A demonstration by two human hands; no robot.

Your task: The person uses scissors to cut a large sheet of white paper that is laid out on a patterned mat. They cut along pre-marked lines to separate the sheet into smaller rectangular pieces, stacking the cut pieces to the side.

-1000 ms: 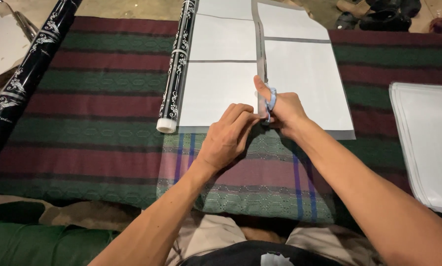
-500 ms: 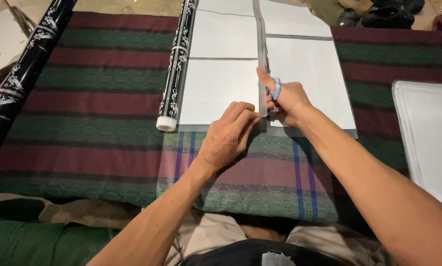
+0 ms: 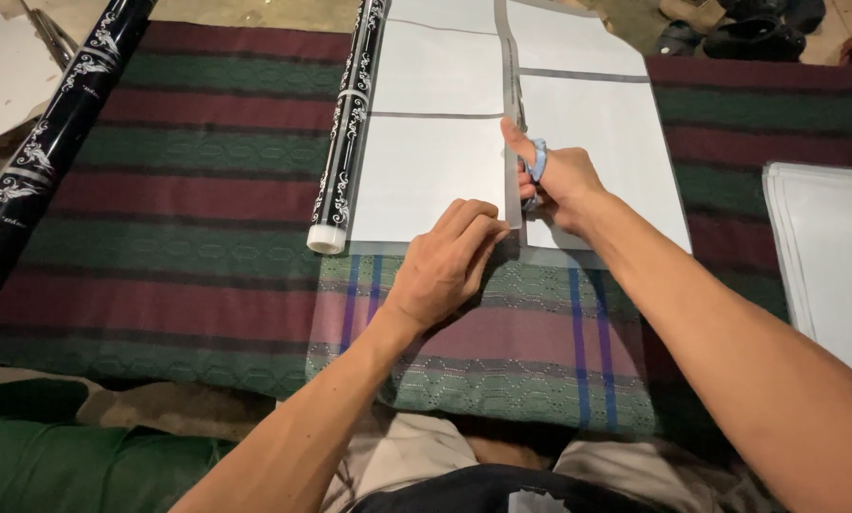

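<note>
Right hand [image 3: 559, 180] closed through the blue handles of scissors [image 3: 532, 157], blades pointing away along the grey gap between two columns of white sheets [image 3: 435, 180] under clear film [image 3: 483, 323], all lying on a striped blanket [image 3: 179, 190]. Left hand [image 3: 445, 266] flat, fingers curled, gripping nothing, pressing the near edge of the film beside the cut line. Cut judged begun at the near edge only; most of the gap ahead uncut. Black patterned roll [image 3: 345, 133] touching the left sheets. Stack of white sheets [image 3: 830, 256] well apart at right.
</note>
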